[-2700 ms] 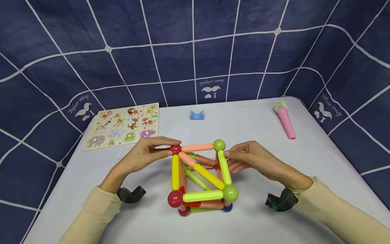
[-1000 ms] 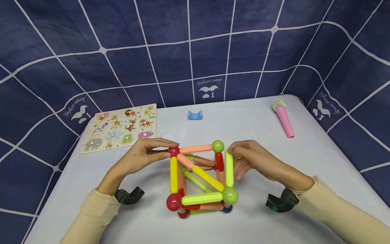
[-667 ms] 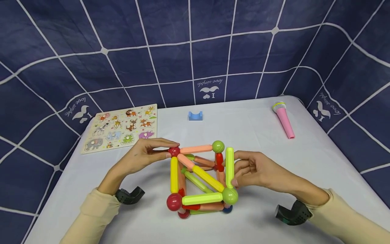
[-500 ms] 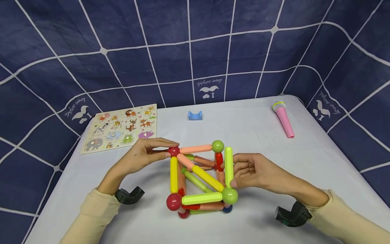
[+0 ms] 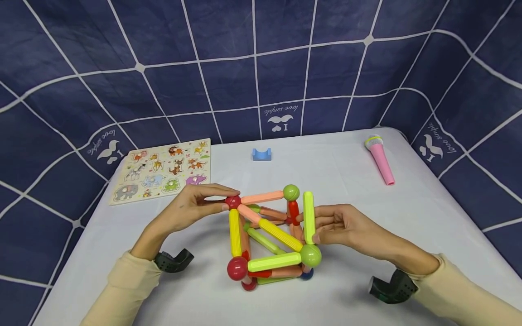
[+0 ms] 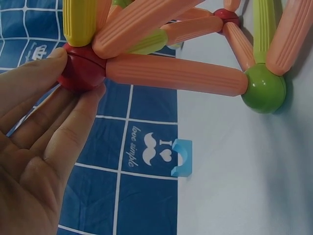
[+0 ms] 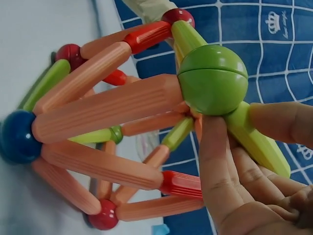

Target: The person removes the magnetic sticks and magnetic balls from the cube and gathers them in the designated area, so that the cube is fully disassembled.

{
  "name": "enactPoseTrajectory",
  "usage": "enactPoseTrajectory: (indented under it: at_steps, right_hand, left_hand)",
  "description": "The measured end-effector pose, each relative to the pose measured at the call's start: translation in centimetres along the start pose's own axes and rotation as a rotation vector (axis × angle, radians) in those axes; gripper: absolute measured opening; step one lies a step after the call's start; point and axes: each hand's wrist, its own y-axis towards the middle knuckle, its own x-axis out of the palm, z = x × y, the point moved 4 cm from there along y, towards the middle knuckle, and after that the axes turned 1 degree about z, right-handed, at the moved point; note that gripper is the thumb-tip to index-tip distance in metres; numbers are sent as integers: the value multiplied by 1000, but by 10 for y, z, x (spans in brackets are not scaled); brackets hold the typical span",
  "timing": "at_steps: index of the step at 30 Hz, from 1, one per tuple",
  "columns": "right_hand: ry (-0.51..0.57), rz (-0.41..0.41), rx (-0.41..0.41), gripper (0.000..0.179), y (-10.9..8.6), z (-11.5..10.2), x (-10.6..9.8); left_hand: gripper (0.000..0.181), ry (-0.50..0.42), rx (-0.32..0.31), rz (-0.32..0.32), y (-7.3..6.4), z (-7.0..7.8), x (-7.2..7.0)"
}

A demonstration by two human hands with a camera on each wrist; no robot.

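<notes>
A cube-like frame of ribbed magnetic sticks and balls (image 5: 281, 261) stands on the white table. My left hand (image 5: 191, 208) pinches the red ball (image 6: 80, 73) at its back left top corner, thumb and fingertips on either side. My right hand (image 5: 346, 231) pinches a lime-green stick (image 5: 309, 217) close to the front right green ball (image 5: 311, 256). One end of that stick meets this ball; the other points freely, apart from the back green ball (image 5: 291, 193). In the right wrist view, fingertips lie right at the green ball (image 7: 212, 81), and a blue ball (image 7: 20, 136) sits low on the frame.
An animal puzzle board (image 5: 163, 170) lies at the back left. Behind the frame is a small blue cradle-shaped block (image 5: 262, 155). A pink toy microphone (image 5: 381, 158) lies at the back right. Dark blue grid-patterned cloth (image 5: 228, 86) walls the table's back and sides.
My right hand has swung the lime-green stick off the back green ball and shifted its grip toward the front ball. The frame's front has turned slightly right; my left hand keeps its hold.
</notes>
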Motion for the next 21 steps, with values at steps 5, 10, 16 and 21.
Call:
enactPoseTrajectory:
  at_steps: [5, 10, 16, 21]
  right_hand:
    - [156, -31, 25, 54, 1, 7, -3]
    - [65, 81, -6, 43, -1, 9, -29]
    - [-496, 360, -11, 33, 8, 23, -87]
    - [-719, 448, 0, 27, 29, 43, -124]
  left_hand:
    - [35, -4, -11, 0, 0, -1, 1]
    - [35, -5, -8, -6, 1, -1, 1]
    - [36, -4, -4, -13, 2, -1, 0]
    - [36, -13, -3, -15, 1, -2, -1]
